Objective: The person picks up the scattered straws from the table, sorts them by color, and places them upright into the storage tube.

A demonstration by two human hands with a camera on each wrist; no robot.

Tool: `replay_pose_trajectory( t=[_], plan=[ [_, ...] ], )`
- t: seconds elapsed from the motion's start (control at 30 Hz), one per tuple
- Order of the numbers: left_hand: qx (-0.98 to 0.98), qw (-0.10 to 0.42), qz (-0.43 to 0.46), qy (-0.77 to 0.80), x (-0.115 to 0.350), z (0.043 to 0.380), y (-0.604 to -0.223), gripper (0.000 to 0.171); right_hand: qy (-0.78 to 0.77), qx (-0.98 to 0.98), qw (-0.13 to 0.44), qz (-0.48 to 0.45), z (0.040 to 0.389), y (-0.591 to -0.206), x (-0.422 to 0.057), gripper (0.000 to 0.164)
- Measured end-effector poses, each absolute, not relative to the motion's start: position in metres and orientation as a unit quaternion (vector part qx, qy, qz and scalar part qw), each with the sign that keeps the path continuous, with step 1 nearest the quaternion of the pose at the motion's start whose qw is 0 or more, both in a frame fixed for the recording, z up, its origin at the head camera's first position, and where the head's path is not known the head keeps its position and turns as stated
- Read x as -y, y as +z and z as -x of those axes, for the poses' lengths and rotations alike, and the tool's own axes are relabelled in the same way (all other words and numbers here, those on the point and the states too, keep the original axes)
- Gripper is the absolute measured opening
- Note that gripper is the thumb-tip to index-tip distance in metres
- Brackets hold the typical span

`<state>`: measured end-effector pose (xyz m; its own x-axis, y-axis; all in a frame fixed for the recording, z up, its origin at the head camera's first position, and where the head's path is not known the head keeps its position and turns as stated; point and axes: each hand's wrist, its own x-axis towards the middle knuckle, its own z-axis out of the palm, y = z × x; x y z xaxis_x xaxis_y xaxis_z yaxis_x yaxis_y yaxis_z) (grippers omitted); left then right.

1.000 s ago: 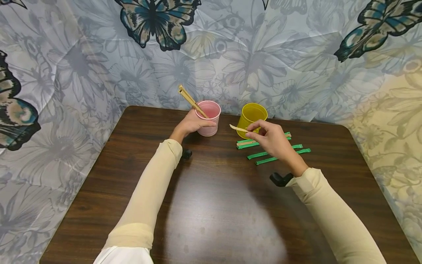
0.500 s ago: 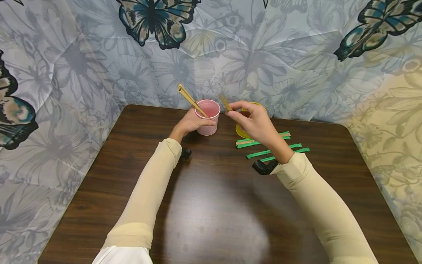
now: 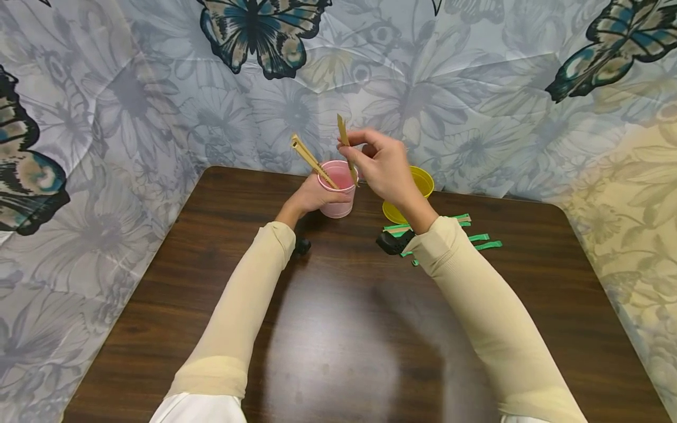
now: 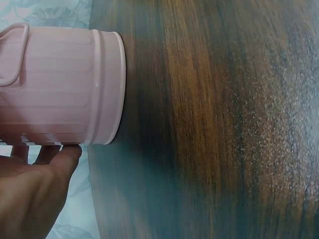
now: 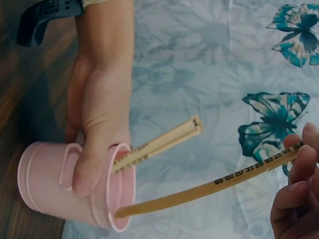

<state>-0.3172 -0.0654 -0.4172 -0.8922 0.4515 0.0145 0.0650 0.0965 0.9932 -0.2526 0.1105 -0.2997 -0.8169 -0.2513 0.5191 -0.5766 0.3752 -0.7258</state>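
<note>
A small pink pail [image 3: 334, 208] with a side handle stands upright near the table's back edge. My left hand [image 3: 311, 195] grips it, the thumb across its front in the right wrist view. Inside leans a tan packet bundle [image 5: 169, 139] with dark printing, its top sticking out leftward in the head view. My right hand [image 3: 382, 161], above and right of the pail, pinches the upper part of a narrow tan stick packet [image 5: 192, 194], slightly bowed and printed with dark characters. Its lower end is at the pail's rim, just inside the mouth in the right wrist view.
A yellow pail [image 3: 423, 181] stands to the right, partly behind my right hand. Several green stick packets [image 3: 488, 245], some with tan ones, lie in front of it, partly covered by my right forearm. A butterfly-patterned cloth [image 3: 460, 117] hangs behind the brown table [image 3: 201, 247].
My right hand has moved left and up from in front of the yellow pail to the pink one, turning the packet from near level to upright. My left hand keeps its grip.
</note>
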Motion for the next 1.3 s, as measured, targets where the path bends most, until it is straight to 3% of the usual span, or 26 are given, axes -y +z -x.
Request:
replay_pose_trajectory(
  t=[0.3,0.63,0.83,1.03,1.3],
  plan=[
    [-0.735,0.153,-0.172,0.638,0.065,0.315,-0.415,0.082,0.469,0.829,0.17,-0.251,0.273,-0.301,-0.092,0.016],
    [-0.726,0.131,-0.207,0.642,0.066,0.317,-0.419,0.086,0.412,0.863,0.158,-0.247,0.292,-0.344,-0.091,0.02],
    [-0.7,0.126,-0.24,0.661,0.063,0.32,-0.421,0.072,0.406,0.873,0.134,-0.236,0.296,-0.361,-0.091,0.022],
    [-0.698,0.125,-0.248,0.66,0.063,0.322,-0.42,0.072,0.413,0.871,0.128,-0.233,0.298,-0.364,-0.091,0.02],
    [-0.718,0.148,-0.215,0.645,0.065,0.321,-0.42,0.063,0.399,0.878,0.094,-0.247,0.295,-0.365,-0.096,0.032]
  ],
)
